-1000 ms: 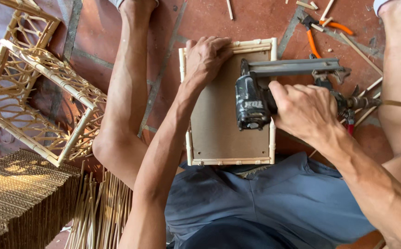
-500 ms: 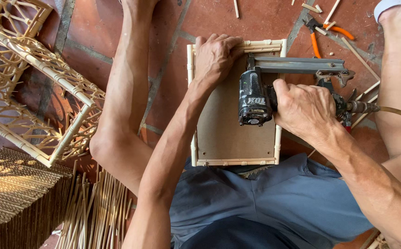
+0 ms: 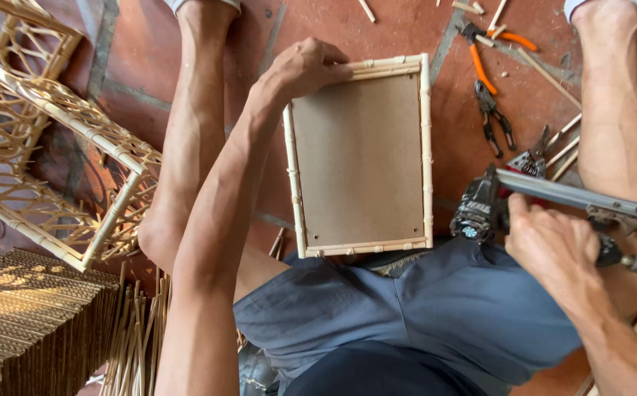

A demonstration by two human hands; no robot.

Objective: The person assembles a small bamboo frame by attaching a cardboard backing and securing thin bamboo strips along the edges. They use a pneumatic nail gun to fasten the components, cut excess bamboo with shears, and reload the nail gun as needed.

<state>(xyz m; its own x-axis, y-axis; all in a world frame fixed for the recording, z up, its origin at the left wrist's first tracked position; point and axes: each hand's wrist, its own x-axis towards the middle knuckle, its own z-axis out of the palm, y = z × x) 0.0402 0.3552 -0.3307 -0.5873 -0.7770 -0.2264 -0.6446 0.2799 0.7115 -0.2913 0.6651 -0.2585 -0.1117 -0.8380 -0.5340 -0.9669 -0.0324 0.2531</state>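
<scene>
The right hand is now holding the black nail gun off to the 4 o'clock side of the view, clear of the bamboo-framed panel; half a second ago the same tool was sitting on the board's upper right part, pressed against the frame. The fingers are wrapping closed around the gun's grip, and its long metal magazine is pointing toward 3 o'clock above the person's right knee.

The left hand is gripping the panel's far corner at about 11 o'clock of the board, fingers curled over the bamboo rail, much as in the earlier pictures. The panel is lying flat on the red tile floor at the centre, between the legs, its near edge touching the blue shorts. With the gun gone, the whole brown board is showing.

Orange-handled pliers and dark cutters are lying at 1 o'clock. An open rattan frame is standing at 9 o'clock, with a woven stack at 8 o'clock.
</scene>
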